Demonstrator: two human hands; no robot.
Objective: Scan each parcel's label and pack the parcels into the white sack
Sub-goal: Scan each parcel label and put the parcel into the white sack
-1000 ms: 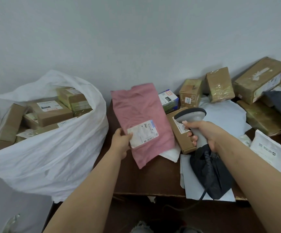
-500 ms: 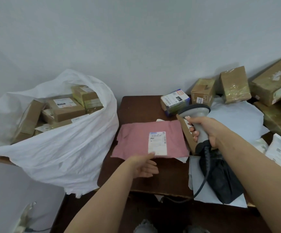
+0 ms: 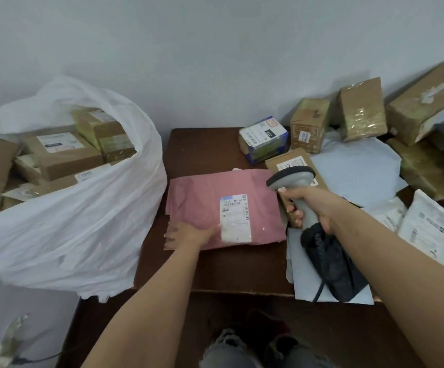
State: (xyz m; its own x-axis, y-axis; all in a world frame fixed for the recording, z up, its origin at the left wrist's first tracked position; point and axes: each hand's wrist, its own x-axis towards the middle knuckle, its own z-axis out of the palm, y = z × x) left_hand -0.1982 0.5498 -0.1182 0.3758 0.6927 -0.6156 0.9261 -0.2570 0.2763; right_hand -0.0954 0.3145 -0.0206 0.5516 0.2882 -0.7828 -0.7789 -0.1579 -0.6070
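Now flat – pink mailer [image 3: 205, 205] lies crosswise, left hand [image 3: 189, 235] touching it.

A dark brown table [image 3: 202, 144] carries a pink mailer [image 3: 210, 197], cardboard boxes [image 3: 309, 126] and white mailers [image 3: 428, 229].

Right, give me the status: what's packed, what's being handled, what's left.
Packed: several brown boxes sit in the white sack. In hand: the pink mailer lies label up on the table, left hand at its near edge, right hand gripping the scanner beside it. Left: boxes and white mailers piled on the right.
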